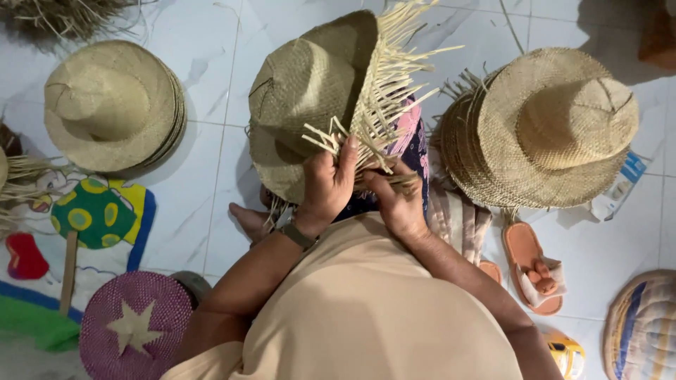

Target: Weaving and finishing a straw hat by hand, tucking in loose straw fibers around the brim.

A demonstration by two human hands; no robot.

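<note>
A half-woven straw hat [310, 91] rests tilted on my lap, its brim edge bristling with loose pale strands [394, 77]. My left hand [327, 183], with a watch at the wrist, grips the brim edge and presses several strands under the thumb. My right hand [398, 200] pinches strands at the same edge, just to the right, touching the left hand's fingers. Both arms come up from the bottom over my beige shirt.
A stack of finished straw hats [113, 105] lies at the left, another stack with loose fringes [549, 127] at the right. A purple woven fan with a star [134, 327], a colourful mat [98, 218], an orange sandal [531, 267] and a striped cushion [644, 327] lie on the white tiled floor.
</note>
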